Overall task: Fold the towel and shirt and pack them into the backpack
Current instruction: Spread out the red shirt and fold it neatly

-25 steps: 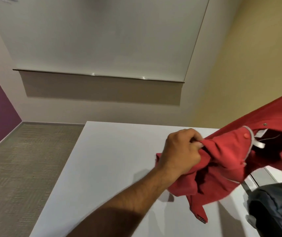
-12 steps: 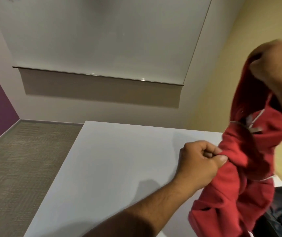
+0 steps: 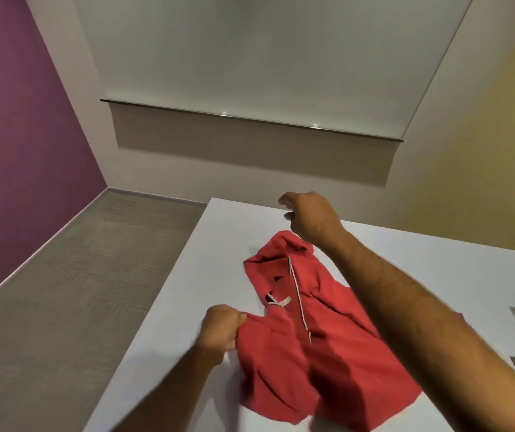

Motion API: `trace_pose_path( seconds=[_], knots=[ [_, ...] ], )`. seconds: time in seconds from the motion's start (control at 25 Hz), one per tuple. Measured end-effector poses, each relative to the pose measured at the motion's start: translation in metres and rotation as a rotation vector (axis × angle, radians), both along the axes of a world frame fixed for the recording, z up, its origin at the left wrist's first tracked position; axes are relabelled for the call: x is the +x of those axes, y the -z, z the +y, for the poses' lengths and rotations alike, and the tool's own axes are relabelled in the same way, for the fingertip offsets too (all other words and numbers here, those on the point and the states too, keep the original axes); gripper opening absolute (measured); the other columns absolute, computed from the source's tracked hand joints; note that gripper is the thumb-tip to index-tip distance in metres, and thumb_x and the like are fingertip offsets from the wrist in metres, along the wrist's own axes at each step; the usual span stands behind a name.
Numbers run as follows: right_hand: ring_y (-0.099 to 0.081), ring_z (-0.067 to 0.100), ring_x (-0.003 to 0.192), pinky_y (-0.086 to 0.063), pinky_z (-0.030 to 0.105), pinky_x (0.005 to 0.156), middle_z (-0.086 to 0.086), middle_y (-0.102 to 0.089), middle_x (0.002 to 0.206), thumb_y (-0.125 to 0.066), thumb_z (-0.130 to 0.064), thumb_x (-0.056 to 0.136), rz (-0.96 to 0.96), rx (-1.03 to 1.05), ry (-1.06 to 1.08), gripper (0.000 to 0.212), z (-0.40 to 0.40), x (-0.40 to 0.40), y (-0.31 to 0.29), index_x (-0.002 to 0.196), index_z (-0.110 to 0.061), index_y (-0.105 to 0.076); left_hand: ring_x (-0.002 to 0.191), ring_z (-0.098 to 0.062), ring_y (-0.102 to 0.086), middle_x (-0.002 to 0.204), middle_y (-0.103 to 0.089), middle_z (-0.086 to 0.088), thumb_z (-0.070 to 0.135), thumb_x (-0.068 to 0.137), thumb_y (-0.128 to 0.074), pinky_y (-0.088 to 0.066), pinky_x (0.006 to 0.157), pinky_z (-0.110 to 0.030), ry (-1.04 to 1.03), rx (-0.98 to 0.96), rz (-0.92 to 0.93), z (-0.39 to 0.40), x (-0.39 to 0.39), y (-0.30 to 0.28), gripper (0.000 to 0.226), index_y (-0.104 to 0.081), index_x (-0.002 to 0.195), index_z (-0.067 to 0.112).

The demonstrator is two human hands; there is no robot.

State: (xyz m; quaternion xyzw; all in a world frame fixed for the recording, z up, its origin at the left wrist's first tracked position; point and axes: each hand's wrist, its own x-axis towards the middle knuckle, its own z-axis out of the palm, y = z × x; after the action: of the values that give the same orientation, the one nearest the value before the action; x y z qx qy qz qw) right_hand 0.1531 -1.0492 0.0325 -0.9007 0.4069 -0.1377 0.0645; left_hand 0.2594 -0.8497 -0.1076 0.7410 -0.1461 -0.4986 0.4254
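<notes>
One garment, the crumpled red cotton shirt (image 3: 318, 332), lay unfolded on the white table (image 3: 206, 269) | left hand (image 3: 223, 330) pinched its near-left edge | right hand (image 3: 310, 218) hovered loosely open past its collar, holding nothing | towel, backpack unseen; folding barely begun

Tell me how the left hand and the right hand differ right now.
The left hand grips the near edge of the red shirt, fingers curled round the cloth; the right hand holds nothing, its fingers loosely bent. The left hand sits low at the table surface near the person; the right hand reaches farther out, beyond the shirt's far end. Both are bare, and both arms extend over the white table.
</notes>
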Motion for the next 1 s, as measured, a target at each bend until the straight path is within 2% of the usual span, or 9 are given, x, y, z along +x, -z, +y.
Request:
trace_pose_path(
  seconds=[0.08, 0.16, 0.4, 0.52, 0.64, 0.72, 0.8, 0.88, 1.0],
  knots=[
    [-0.067, 0.025, 0.103, -0.055, 0.037, 0.085, 0.005, -0.073, 0.112, -0.063, 0.002, 0.083, -0.054, 0.021, 0.030, 0.041, -0.001, -0.014, 0.005, 0.120, -0.015, -0.066, 0.078, -0.029, -0.064, 0.096, -0.067, -0.018, 0.009, 0.091, -0.061, -0.060, 0.072, -0.039, -0.081, 0.106, -0.173, 0.014, 0.040, 0.025, 0.006, -0.066, 0.089, 0.009],
    [-0.069, 0.023, 0.100, -0.054, 0.033, 0.084, 0.005, -0.074, 0.111, -0.065, 0.000, 0.084, -0.074, 0.065, 0.100, 0.034, -0.007, -0.046, 0.017, 0.116, -0.013, -0.068, 0.089, -0.034, -0.069, 0.104, -0.070, -0.021, 0.012, 0.090, -0.060, -0.061, 0.075, -0.040, -0.094, 0.220, -0.276, 0.025, 0.066, 0.051, 0.020, -0.070, 0.104, 0.000],
    [-0.069, 0.026, 0.096, -0.051, 0.036, 0.089, 0.006, -0.075, 0.105, -0.070, -0.019, 0.083, -0.166, 0.267, 0.554, 0.027, 0.004, -0.196, 0.095, 0.108, -0.013, -0.071, 0.094, -0.039, -0.066, 0.104, -0.070, -0.023, 0.059, 0.067, -0.074, -0.058, 0.084, -0.046, 0.000, 0.309, -0.376, 0.038, 0.078, 0.091, 0.070, -0.067, 0.106, 0.001],
    [-0.065, 0.033, 0.099, -0.049, 0.041, 0.091, 0.012, -0.073, 0.107, -0.072, -0.028, 0.080, -0.242, 0.370, 0.832, 0.032, 0.045, -0.265, 0.136, 0.107, -0.010, -0.070, 0.090, -0.034, -0.066, 0.098, -0.069, -0.018, 0.061, 0.046, -0.077, -0.058, 0.083, -0.045, 0.058, 0.299, -0.326, 0.041, 0.068, 0.082, 0.077, -0.068, 0.098, 0.005],
    [-0.062, 0.036, 0.096, -0.051, 0.045, 0.090, 0.014, -0.069, 0.108, -0.081, -0.044, 0.067, -0.212, 0.538, 1.023, 0.061, 0.084, -0.315, 0.178, 0.114, -0.010, -0.063, 0.081, -0.032, -0.068, 0.087, -0.072, -0.014, 0.048, 0.037, -0.083, -0.060, 0.077, -0.044, 0.075, 0.302, -0.282, 0.042, 0.067, 0.081, 0.069, -0.069, 0.091, 0.006],
    [-0.059, 0.038, 0.106, -0.050, 0.048, 0.092, 0.013, -0.060, 0.117, -0.084, -0.062, 0.048, -0.129, 0.617, 1.051, 0.097, 0.104, -0.334, 0.203, 0.127, -0.016, -0.053, 0.079, -0.032, -0.070, 0.083, -0.074, -0.013, 0.042, 0.032, -0.086, -0.060, 0.079, -0.047, 0.083, 0.294, -0.254, 0.039, 0.066, 0.082, 0.066, -0.072, 0.088, 0.010],
    [-0.052, 0.039, 0.114, -0.046, 0.049, 0.091, 0.013, -0.048, 0.127, -0.086, -0.065, 0.041, -0.027, 0.626, 1.018, 0.111, 0.118, -0.336, 0.218, 0.134, -0.024, -0.041, 0.080, -0.031, -0.070, 0.082, -0.074, -0.012, 0.035, 0.032, -0.085, -0.058, 0.084, -0.047, 0.091, 0.283, -0.255, 0.035, 0.063, 0.083, 0.060, -0.074, 0.085, 0.013],
    [-0.053, 0.036, 0.109, -0.047, 0.044, 0.085, 0.011, -0.049, 0.124, -0.084, -0.061, 0.048, 0.074, 0.552, 0.907, 0.097, 0.124, -0.333, 0.224, 0.129, -0.024, -0.046, 0.083, -0.030, -0.069, 0.084, -0.074, -0.011, 0.032, 0.035, -0.084, -0.057, 0.087, -0.046, 0.096, 0.280, -0.265, 0.033, 0.061, 0.081, 0.057, -0.075, 0.088, 0.014],
    [-0.056, 0.029, 0.079, -0.053, 0.040, 0.073, 0.010, -0.062, 0.098, -0.073, -0.038, 0.075, 0.039, 0.440, 0.822, 0.028, 0.122, -0.329, 0.228, 0.091, -0.020, -0.060, 0.085, -0.029, -0.067, 0.088, -0.074, -0.011, 0.035, 0.045, -0.084, -0.055, 0.088, -0.043, 0.110, 0.278, -0.305, 0.033, 0.061, 0.083, 0.056, -0.076, 0.096, 0.012]
  ],
)
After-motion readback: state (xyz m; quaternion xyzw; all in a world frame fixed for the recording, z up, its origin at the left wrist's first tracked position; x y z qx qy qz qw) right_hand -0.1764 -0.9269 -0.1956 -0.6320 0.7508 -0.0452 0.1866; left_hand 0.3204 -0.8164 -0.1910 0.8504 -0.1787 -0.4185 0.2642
